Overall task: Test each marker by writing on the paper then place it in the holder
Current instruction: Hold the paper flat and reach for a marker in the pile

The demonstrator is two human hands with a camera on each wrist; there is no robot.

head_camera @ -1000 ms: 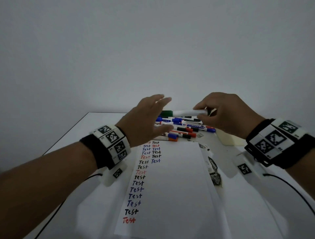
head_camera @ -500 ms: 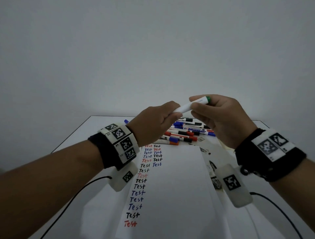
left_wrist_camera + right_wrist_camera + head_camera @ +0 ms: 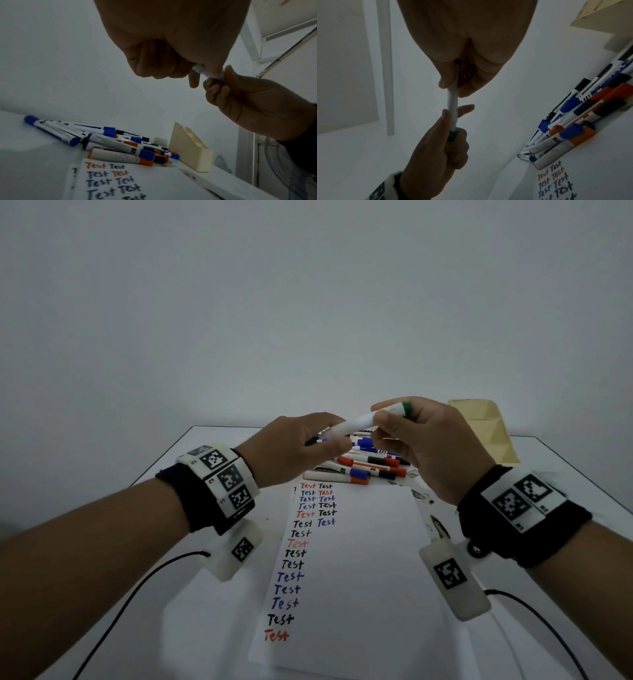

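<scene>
A white marker [image 3: 356, 424] with a green rear end hangs slanted above the table, held by both hands. My right hand [image 3: 385, 416] pinches its barrel near the green end. My left hand [image 3: 308, 446] grips the lower end, where the green cap [image 3: 453, 136] sits inside its curled fingers. Below lies the paper [image 3: 359, 559] with two columns of "Test" in black, blue and red. The cream holder [image 3: 486, 429] stands at the back right, beyond my right hand.
A pile of blue, red, black and orange capped markers [image 3: 370, 465] lies at the paper's far end, under the hands. The white table's edges [image 3: 164, 457] run close on the left and right. Cables trail from both wrist units.
My left hand, open and reaching a second ago, has closed on the marker's cap end. Both hands have lifted the marker above the pile and tilted it.
</scene>
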